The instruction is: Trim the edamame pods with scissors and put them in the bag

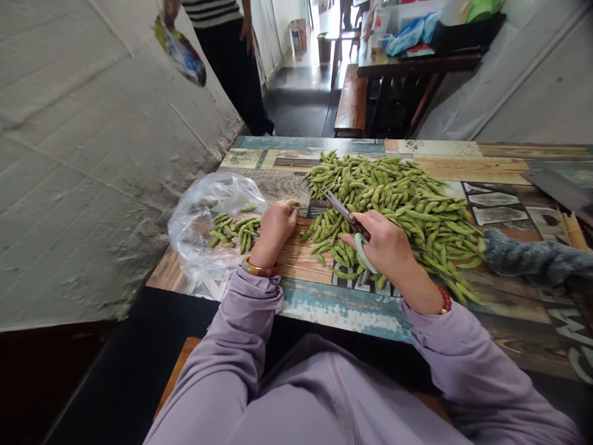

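Observation:
A big heap of green soybean pods (398,198) covers the middle of the patterned table (324,303). My right hand (386,247) is closed round scissors (347,219) with pale green handles, their blades pointing up and left over the pods. My left hand (275,225) rests on the table between the heap and a clear plastic bag (204,228), fingers curled down; whether it holds a pod I cannot make out. Several pods (234,230) lie on the bag.
A rough white wall (92,154) runs along the left. A grey knitted sleeve (532,256) of another person lies at the right. A person in a striped top (222,37) stands in the passage behind, near a bench (352,102) and a cluttered table (417,59).

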